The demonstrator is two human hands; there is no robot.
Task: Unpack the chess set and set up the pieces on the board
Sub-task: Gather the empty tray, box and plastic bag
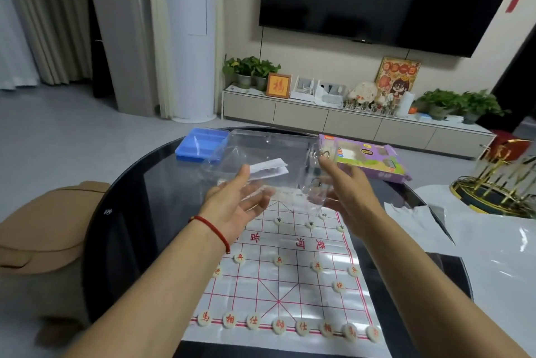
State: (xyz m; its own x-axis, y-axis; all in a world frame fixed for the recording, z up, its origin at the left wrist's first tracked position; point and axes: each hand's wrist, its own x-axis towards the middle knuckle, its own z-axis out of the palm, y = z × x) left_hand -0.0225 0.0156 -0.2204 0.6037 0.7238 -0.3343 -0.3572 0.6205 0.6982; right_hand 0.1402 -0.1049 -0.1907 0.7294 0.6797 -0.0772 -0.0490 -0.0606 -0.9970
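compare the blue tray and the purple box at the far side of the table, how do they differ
The blue plastic tray lies far left on the round dark glass table; the purple printed cardboard box lies far right. The tray is one plain colour with open ribbed compartments; the box carries colourful pictures and a pale panel. The tray looks smaller than the box. Both lie flat beyond the board, and neither is touched by the hands.

Pieces (280, 326) on board (293, 294), tray (200, 144) behind.
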